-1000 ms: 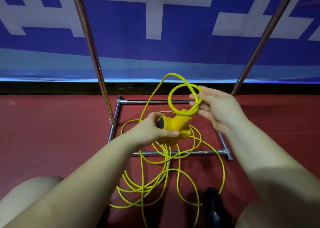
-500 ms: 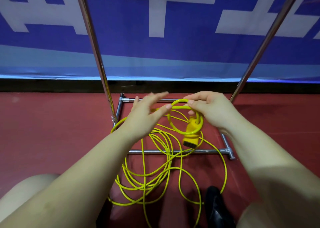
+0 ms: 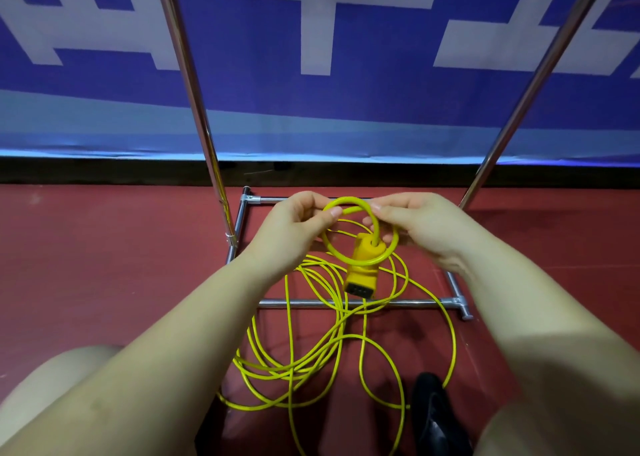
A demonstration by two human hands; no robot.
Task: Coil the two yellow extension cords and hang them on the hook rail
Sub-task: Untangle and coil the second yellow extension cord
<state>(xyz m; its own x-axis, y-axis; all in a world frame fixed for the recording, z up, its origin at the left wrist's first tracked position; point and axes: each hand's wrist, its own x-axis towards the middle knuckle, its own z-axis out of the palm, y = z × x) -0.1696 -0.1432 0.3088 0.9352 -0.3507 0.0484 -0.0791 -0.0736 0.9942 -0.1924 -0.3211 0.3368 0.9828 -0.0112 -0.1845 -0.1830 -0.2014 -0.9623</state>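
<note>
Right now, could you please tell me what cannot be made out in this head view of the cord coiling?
- Hook rail: the rack uprights run off the top edge, so the rail is cut off.
- Second cord: the floor tangle may be one cord or two; strands overlap.
- Cord's far end: hidden or out of frame.
- Dark object: cut by the bottom edge, unidentifiable.
- Left hand and right hand cover parts of the loop.
</note>
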